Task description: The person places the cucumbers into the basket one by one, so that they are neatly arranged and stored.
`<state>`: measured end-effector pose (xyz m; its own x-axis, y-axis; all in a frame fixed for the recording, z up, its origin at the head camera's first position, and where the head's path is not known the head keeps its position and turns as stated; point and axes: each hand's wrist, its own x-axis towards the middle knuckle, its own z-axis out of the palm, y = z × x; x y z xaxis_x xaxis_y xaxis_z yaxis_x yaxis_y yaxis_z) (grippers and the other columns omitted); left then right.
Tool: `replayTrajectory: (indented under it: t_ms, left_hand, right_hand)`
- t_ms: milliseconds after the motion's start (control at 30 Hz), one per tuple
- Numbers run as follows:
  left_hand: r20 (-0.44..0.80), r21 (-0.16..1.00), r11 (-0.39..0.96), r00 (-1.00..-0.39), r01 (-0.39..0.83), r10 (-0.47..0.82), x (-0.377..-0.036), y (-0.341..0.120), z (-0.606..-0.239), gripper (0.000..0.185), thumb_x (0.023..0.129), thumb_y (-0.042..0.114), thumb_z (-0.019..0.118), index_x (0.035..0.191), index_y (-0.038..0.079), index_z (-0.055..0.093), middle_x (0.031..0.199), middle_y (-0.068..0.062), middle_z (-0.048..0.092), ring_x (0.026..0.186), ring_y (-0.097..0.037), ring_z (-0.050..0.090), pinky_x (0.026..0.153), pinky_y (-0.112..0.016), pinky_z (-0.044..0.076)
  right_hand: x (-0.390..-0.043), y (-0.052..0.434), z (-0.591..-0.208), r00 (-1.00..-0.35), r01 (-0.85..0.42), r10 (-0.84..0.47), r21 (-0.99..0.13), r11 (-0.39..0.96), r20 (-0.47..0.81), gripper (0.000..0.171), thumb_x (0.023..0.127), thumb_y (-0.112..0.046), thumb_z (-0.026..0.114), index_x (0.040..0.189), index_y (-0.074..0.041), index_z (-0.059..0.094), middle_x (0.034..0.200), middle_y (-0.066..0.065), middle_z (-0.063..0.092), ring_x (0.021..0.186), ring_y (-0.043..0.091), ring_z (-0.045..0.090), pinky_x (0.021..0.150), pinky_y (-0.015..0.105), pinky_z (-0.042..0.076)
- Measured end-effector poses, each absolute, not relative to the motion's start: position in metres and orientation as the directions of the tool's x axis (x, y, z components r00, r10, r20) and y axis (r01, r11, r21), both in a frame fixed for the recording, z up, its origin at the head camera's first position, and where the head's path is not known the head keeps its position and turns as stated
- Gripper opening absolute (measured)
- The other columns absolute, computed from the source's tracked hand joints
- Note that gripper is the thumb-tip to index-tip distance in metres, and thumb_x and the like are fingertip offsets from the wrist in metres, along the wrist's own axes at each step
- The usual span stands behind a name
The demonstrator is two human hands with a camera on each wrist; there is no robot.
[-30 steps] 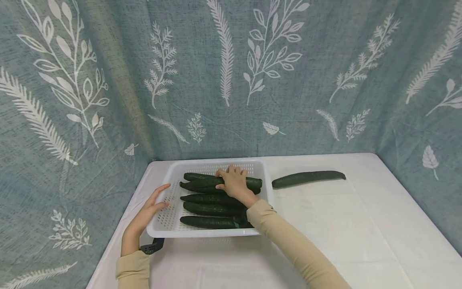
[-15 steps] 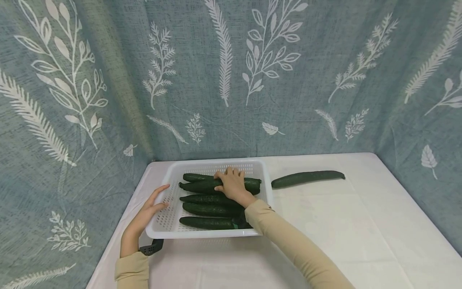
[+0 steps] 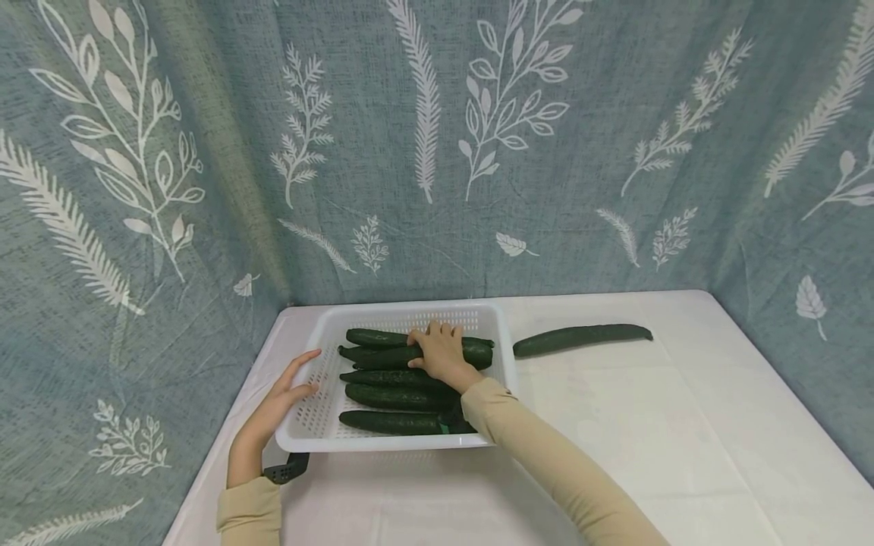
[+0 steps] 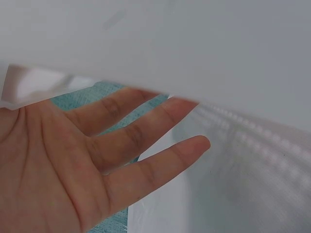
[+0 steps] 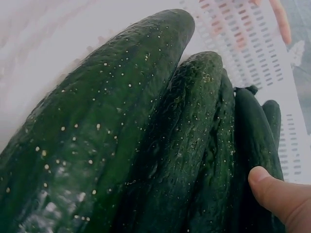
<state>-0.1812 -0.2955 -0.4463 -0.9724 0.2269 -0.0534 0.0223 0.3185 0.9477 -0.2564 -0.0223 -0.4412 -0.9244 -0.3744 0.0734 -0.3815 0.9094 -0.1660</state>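
A white perforated plastic basket (image 3: 382,444) holds several dark green cucumbers lying side by side. My right hand (image 3: 444,355) reaches over them and grips one cucumber (image 3: 388,359) towards the back of the row. In the right wrist view its thumb (image 5: 267,187) presses on that cucumber's side, while other speckled cucumbers (image 5: 170,141) fill the foreground. At the basket's left side, my left hand (image 3: 275,406) rests with thumb and fingers spread along the rim. The left wrist view shows its fingers (image 4: 155,170) nearly straight beneath the rim, some fingertips hidden behind it.
One more cucumber (image 3: 583,339) lies on the white-covered table (image 3: 649,425), right of the basket. A blue-green curtain (image 3: 437,227) with white leaf prints hangs behind and along both sides. A black strap piece (image 3: 287,469) shows at the left wrist.
The gripped cucumber has shifted slightly towards the near side, and another shows behind it. My right hand has moved down a little with it; the left hand has stayed in place.
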Motion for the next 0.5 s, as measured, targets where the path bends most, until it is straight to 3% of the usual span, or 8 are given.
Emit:
replayTrajectory:
  t_ms: [500]
  left_hand:
    - [-0.05,0.949,0.314,-0.971,0.026,0.232,-0.1799,-0.295,-0.4458,0.057,0.089,0.011,0.042,0.139,0.023,0.016,0.139,-0.023,0.017,0.113,-0.045,0.036,0.072,-0.04,0.047]
  right_hand:
    - [-0.2567,-0.0214,-0.4411,-0.929,-0.369,-0.361,-0.19,0.91,0.075,0.042,0.076,-0.054,0.054,0.108,-0.028,0.05,0.101,0.004,0.041,0.088,0.021,0.036,0.075,0.037,0.025]
